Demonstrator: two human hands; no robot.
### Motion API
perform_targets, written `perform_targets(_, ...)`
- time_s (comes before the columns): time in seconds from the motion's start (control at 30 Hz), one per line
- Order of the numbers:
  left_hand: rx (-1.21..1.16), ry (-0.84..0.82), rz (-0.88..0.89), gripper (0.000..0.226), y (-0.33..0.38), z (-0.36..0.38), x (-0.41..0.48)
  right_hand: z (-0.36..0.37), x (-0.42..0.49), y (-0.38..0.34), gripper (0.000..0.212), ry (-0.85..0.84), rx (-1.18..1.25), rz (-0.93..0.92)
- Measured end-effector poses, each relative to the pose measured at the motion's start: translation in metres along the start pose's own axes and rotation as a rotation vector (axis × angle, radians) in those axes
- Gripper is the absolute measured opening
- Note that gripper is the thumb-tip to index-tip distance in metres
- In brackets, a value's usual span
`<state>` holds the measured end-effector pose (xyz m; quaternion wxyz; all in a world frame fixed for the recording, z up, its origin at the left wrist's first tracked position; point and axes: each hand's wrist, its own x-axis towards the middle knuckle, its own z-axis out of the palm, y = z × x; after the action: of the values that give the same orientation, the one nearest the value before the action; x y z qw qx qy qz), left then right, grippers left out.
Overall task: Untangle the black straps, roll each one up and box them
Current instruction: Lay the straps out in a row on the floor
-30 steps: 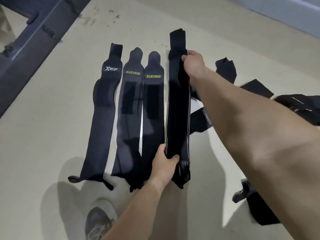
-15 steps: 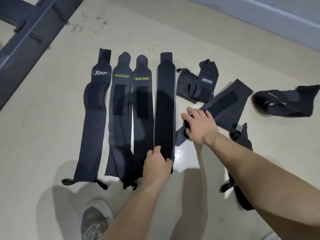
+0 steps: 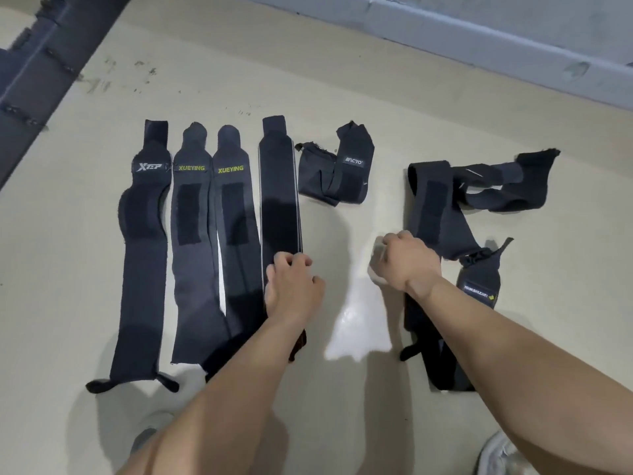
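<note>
Four black straps lie flat side by side on the floor: an XTEP strap [image 3: 142, 255], two XUEYING straps [image 3: 191, 241] [image 3: 236, 234], and a plain strap [image 3: 279, 186]. My left hand [image 3: 294, 289] sits on the plain strap's lower part, fingers curled and pinching it. My right hand [image 3: 407, 264] is curled in a fist at the lower left corner of a wide black strap [image 3: 431, 207] and appears to grip its end; the hand is blurred. A folded strap [image 3: 334, 176], a twisted strap [image 3: 503, 186] and a strap with a yellow label [image 3: 478, 289] lie loose.
The pale floor [image 3: 359, 320] shows a bright glare patch between my hands. A dark metal frame [image 3: 37, 73] runs along the upper left, and a grey wall base [image 3: 479, 39] crosses the top right. Shoes show at the bottom left [image 3: 144, 437] and the bottom right corner [image 3: 500, 454].
The plain strap was laid flat beside the others. My right hand left its top, took the diagonal strap's end and dragged it right. My left hand stayed at the plain strap's lower end.
</note>
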<state>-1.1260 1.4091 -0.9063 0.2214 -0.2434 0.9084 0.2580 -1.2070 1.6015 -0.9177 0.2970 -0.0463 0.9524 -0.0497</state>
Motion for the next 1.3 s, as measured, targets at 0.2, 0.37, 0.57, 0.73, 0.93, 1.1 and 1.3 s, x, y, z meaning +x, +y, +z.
perform_targets(0.2, -0.084, 0.143, 0.220, 0.033, 0.063, -0.019, 0.080, -0.034, 0.068, -0.032, 0.049, 0.100, 0.518, -0.028)
perform_targets(0.37, -0.198, 0.007, 0.210, 0.064, 0.102, -0.018, 0.134, -0.055, 0.122, -0.051, 0.033, 0.103, 1.103, 0.272)
perform_targets(0.57, -0.519, -0.060, 0.052, 0.057, 0.095, -0.003, 0.128, -0.051, 0.133, -0.041, 0.030, 0.120, 1.383, 0.453)
perform_targets(0.73, -0.809, -0.212, -0.216, 0.041, 0.085, -0.011, 0.100, -0.054, 0.092, -0.027, 0.014, -0.072, 1.479, 0.172)
perform_targets(0.93, -1.181, -0.442, -0.106, 0.042, 0.092, -0.038, 0.062, -0.065, 0.012, -0.013, 0.023, -0.227, 1.515, -0.106)
perform_targets(1.1, -1.137, -0.199, -0.021, 0.016, 0.108, -0.040, 0.046, -0.071, -0.006, 0.022, 0.022, 0.166, 1.358, 0.202)
perform_targets(1.3, -1.094, -0.228, 0.001, 0.020, 0.128, -0.039, 0.038, -0.094, 0.025, 0.093, 0.039, 0.450, 0.793, 0.439)
